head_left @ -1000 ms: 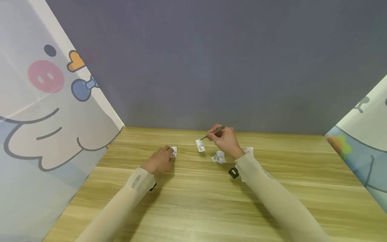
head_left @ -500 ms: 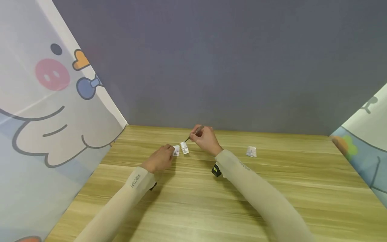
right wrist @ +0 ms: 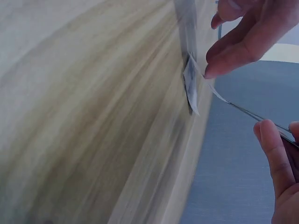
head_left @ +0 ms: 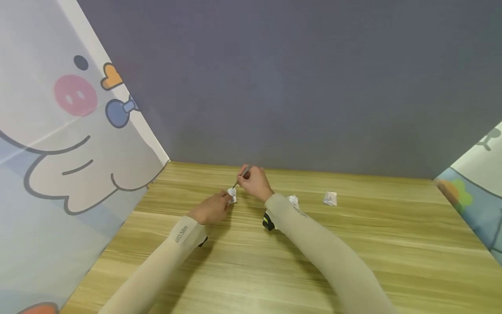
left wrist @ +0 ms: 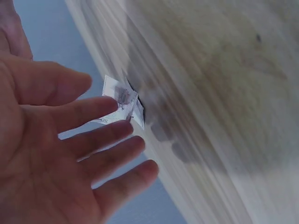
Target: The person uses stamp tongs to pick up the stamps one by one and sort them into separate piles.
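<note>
My right hand pinches a pair of slim metal tweezers between thumb and fingers. At their tip is a small white printed packet, tilted over another flat packet on the table. My left hand is right beside these packets, palm toward its wrist camera with the fingers stretched out. In the left wrist view its index fingertip overlaps the printed packets, and the thumb stands apart from them. From the head view the two packets look stacked, partly hidden by the left fingertips.
Behind my right sleeve, a small heap of similar packets is partly hidden on the wooden table. One more packet lies farther right. A grey wall borders the table's back, with a cartoon-printed panel on the left.
The right hand has moved left with the tweezers, bringing their packet over the one by my left hand. The left hand has barely moved. The heap was covered by the right arm half a second ago.
</note>
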Demonstrator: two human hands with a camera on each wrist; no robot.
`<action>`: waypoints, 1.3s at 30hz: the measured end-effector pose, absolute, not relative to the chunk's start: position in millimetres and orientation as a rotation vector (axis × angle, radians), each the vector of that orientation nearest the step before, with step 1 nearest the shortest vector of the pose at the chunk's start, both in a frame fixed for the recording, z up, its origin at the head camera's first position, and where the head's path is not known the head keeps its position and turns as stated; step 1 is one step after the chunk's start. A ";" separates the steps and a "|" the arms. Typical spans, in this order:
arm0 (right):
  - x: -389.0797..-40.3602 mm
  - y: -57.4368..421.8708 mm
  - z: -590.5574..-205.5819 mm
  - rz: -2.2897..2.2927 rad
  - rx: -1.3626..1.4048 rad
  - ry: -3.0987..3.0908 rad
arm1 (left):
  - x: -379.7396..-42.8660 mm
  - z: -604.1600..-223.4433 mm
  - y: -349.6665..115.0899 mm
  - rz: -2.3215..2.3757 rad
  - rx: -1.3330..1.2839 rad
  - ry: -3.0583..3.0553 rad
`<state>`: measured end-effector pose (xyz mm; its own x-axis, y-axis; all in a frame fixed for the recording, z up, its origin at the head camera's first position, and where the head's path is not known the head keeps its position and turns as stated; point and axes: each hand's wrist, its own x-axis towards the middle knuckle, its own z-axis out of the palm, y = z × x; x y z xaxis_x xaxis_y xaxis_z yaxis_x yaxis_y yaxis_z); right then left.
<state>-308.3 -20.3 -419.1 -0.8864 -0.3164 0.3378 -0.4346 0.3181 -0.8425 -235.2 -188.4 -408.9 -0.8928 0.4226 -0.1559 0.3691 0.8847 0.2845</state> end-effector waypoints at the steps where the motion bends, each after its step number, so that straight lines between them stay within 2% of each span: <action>1: -308.2 -20.7 -419.8 1.631 0.700 -2.463 | -235.4 -409.8 -187.8 0.359 0.591 2.829; 14: -310.7 -0.1 -421.0 1.662 0.657 -2.487 | -234.9 -417.0 -178.8 0.222 0.590 2.812; 26: -306.1 60.6 -401.9 1.579 0.623 -2.524 | -236.4 -419.1 -185.2 0.235 0.645 2.830; 39: -298.4 142.7 -405.1 1.530 0.614 -2.534 | -238.8 -415.3 -185.6 0.211 0.620 2.785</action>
